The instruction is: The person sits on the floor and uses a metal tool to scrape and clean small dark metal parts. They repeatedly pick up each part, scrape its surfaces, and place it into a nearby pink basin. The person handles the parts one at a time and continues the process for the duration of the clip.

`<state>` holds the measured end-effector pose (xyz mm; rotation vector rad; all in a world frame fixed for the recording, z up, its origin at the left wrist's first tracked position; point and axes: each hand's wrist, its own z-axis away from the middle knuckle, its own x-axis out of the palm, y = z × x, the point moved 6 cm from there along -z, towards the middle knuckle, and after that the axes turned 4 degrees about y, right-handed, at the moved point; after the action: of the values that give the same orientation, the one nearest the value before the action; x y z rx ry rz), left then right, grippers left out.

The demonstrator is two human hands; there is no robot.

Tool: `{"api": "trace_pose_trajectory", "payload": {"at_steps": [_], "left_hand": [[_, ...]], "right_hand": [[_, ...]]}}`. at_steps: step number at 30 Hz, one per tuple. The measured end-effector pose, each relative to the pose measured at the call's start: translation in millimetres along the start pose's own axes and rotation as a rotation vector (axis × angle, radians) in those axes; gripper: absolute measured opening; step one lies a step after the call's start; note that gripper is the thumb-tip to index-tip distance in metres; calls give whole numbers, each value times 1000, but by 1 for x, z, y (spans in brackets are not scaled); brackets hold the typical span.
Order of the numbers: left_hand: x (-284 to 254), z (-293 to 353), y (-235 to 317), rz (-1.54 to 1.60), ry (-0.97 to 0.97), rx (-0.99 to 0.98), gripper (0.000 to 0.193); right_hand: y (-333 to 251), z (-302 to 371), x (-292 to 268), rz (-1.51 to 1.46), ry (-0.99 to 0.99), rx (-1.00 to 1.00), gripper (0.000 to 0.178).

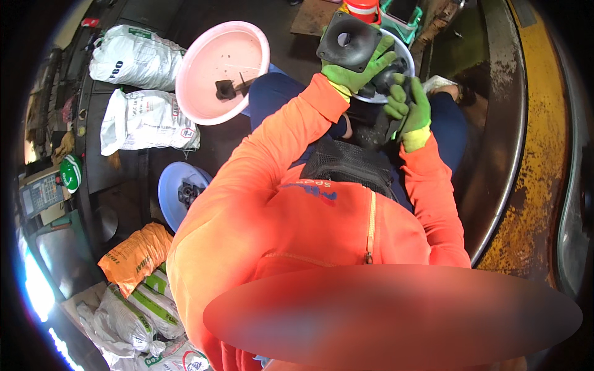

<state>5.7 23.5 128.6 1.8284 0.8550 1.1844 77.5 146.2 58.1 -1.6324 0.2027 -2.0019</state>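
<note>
My left hand (359, 73), in a green glove, is closed around a black square horn (350, 38) with flared walls and a small round hole in its middle. The horn is tilted up above a pale basin (409, 57). Dark parts (388, 79) lie in that basin, partly covered by my hands. Close to its near right rim is my right hand (411, 106), also gloved in green. Its fingers are curled together, and what they hold, if anything, cannot be made out.
At my left stands a pink basin (197, 93) with a black square part (225, 90) inside. A blue basin (166, 196) holds more black parts. White sacks (139, 55) and an orange sack (137, 255) line the left. A rusty yellow metal edge (526, 179) runs along the right.
</note>
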Motion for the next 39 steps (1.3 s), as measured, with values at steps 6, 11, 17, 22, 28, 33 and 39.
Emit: {"api": "trace_pose_trajectory", "payload": {"at_steps": [6, 11, 17, 22, 28, 33, 39], "left_hand": [[-7, 1, 17, -773, -106, 316, 38], [-15, 15, -28, -195, 46, -267, 58], [-8, 25, -25, 511, -37, -359, 52], [-6, 37, -38, 939, 8, -644, 57], [-30, 37, -40, 710, -54, -701, 58], [-36, 39, -42, 657, -26, -779, 46], [-26, 31, -34, 799, -38, -755, 46]], "right_hand": [[-14, -4, -15, 208, 306, -169, 37], [-25, 2, 0, 334, 272, -264, 31], [-21, 10, 7, 389, 183, -94, 21], [-23, 0, 7, 908, 301, -344, 57], [-36, 10, 20, 1280, 90, -629, 28], [-31, 17, 38, 1623, -2, -733, 29], [-26, 14, 37, 1732, 40, -764, 30]]}}
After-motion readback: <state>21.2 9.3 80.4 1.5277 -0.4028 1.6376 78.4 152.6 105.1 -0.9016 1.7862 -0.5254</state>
